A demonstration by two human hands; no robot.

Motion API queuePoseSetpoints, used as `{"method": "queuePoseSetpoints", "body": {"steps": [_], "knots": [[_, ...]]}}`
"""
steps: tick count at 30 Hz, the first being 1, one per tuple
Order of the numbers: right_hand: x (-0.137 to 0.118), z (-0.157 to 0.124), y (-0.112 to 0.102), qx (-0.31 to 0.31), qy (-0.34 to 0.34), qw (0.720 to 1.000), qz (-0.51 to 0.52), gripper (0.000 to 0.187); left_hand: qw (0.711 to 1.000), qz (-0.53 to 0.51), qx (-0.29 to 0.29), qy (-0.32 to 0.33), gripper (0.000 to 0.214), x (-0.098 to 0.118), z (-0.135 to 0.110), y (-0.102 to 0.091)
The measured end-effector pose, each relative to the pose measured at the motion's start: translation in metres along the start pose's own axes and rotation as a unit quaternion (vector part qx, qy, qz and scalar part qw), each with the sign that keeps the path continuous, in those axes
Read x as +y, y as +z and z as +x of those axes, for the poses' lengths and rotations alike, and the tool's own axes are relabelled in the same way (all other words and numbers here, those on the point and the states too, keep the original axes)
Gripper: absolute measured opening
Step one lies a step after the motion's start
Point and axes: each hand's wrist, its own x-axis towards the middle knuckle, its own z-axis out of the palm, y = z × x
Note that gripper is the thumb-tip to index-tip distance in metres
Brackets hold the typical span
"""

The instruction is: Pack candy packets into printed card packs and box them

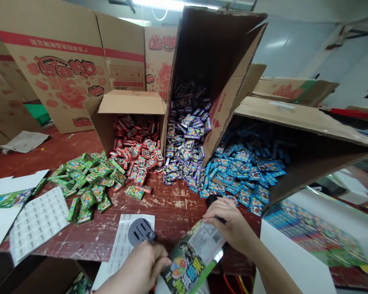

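My left hand and my right hand both grip a printed display box with a barcode label, held low over the near edge of the worn red table. A grey round tape dispenser lies just beyond my left hand on a sheet of stickers. Piles of small candy packs spread across the table: green, red, purple and blue.
Open cardboard cartons lie on their sides behind the piles, with larger printed cartons at the back left. A label sheet and flat white cards lie at left. A filled display tray is at right.
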Motion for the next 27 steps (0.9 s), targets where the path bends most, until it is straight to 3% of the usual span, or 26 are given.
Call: {"method": "queuePoseSetpoints", "body": {"steps": [3,5,7,8,11,13,16,19,22,27], "knots": [[-0.031,-0.004,0.011,-0.027,-0.033,0.999,0.012,0.023,0.997,-0.042,0.055,0.020,0.021,0.009,0.017,0.016],[-0.037,-0.013,0.019,0.062,-0.014,0.998,-0.006,0.016,0.992,-0.073,0.101,0.017,0.030,0.022,0.031,0.018],[-0.032,-0.022,0.025,0.180,0.062,0.982,0.004,0.039,0.985,-0.106,0.136,0.010,0.038,0.031,0.040,0.016],[-0.026,-0.026,0.027,0.196,0.109,0.974,0.042,0.046,0.982,-0.120,0.146,0.008,0.039,0.033,0.042,0.015],[-0.012,-0.033,0.033,0.111,0.219,0.941,0.232,0.034,0.974,-0.174,0.145,-0.008,0.042,0.028,0.042,0.018],[-0.009,-0.031,0.035,0.101,0.244,0.917,0.298,0.035,0.961,-0.246,0.123,-0.025,0.040,0.023,0.044,0.020],[-0.014,-0.020,0.033,0.137,0.238,0.921,0.277,0.032,0.923,-0.363,0.117,-0.040,0.032,0.025,0.053,0.018],[-0.021,-0.014,0.037,0.125,0.246,0.920,0.278,0.033,0.892,-0.422,0.154,-0.059,0.031,0.033,0.066,0.008],[-0.025,-0.023,0.064,0.123,0.264,0.907,0.303,0.044,0.876,-0.445,0.168,-0.083,0.037,0.037,0.075,-0.002],[-0.016,-0.069,0.142,0.074,0.273,0.887,0.366,0.049,0.859,-0.467,0.175,-0.116,0.040,0.032,0.083,-0.012]]}}
